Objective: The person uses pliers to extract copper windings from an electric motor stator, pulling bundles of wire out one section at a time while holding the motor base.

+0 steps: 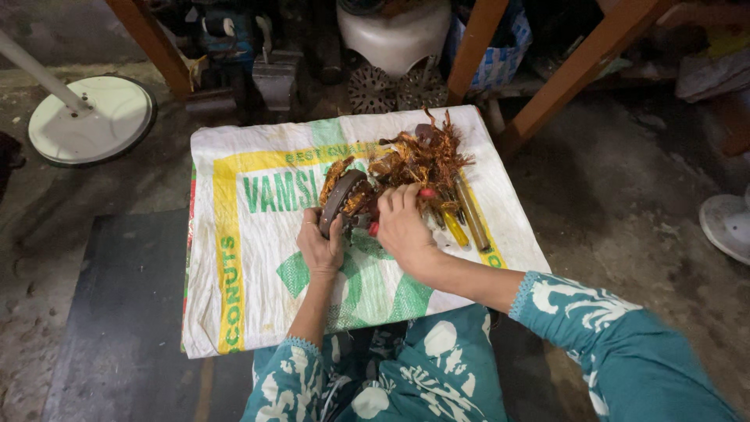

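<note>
left hand [319,248] clamped on round metal stator [342,201], right hand [402,227] gripping red-handled tool [373,227] — tangled copper wire [422,156] beside

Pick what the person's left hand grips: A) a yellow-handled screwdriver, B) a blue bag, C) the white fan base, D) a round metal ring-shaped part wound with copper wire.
D: the left hand holds the round metal part upright on the printed sack.

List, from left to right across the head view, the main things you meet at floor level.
White round fan base → printed woven sack → left hand → right hand → yellow-handled tool → white object at the right edge.
</note>
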